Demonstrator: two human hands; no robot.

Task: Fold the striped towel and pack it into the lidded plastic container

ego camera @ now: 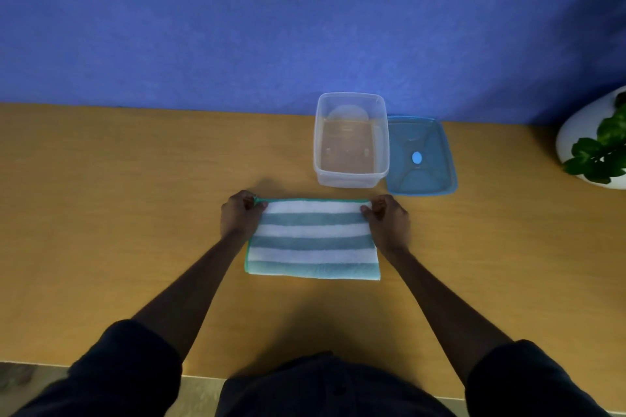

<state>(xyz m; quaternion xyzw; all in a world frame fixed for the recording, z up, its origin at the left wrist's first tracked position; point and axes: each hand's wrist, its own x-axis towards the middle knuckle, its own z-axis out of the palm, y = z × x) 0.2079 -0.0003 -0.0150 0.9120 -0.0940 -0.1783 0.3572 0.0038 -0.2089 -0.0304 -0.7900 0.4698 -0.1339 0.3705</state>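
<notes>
The striped towel (313, 240), teal and white, lies flat on the wooden table in a folded rectangle. My left hand (238, 213) pinches its far left corner. My right hand (388, 218) pinches its far right corner. Both corners rest at table level. Just beyond the towel stands the clear plastic container (350, 176), open and with nothing inside. Its blue lid (421, 156) lies flat on the table, touching the container's right side.
A white pot with a green plant (596, 145) stands at the table's far right edge. A blue wall runs behind the table. The table's near edge (203, 377) is close to my body.
</notes>
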